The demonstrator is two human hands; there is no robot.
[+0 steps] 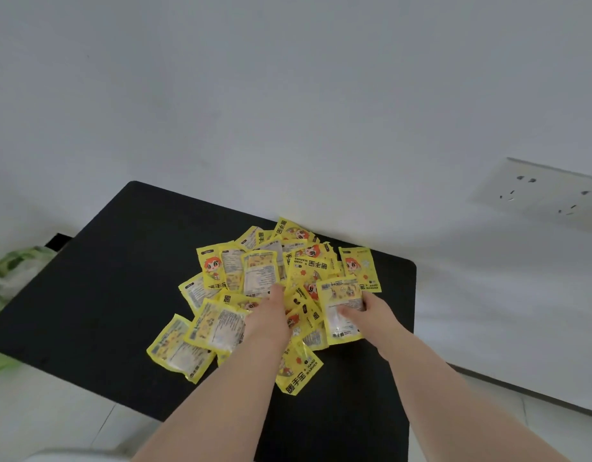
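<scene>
Several yellow hand-warmer packets (pixel 254 271) lie in a loose overlapping pile on a black table (pixel 104 278). My right hand (pixel 371 311) grips one packet (pixel 341 311) at the pile's right side, thumb on its printed back, lifting it slightly. My left hand (pixel 268 315) reaches into the middle of the pile, fingers down among the packets; whether it holds one is hidden.
The table stands against a white wall. A white wall socket (pixel 548 195) sits to the right. A green and white plastic bag (pixel 11 275) lies past the table's left edge. Light floor tiles (pixel 54 411) show below.
</scene>
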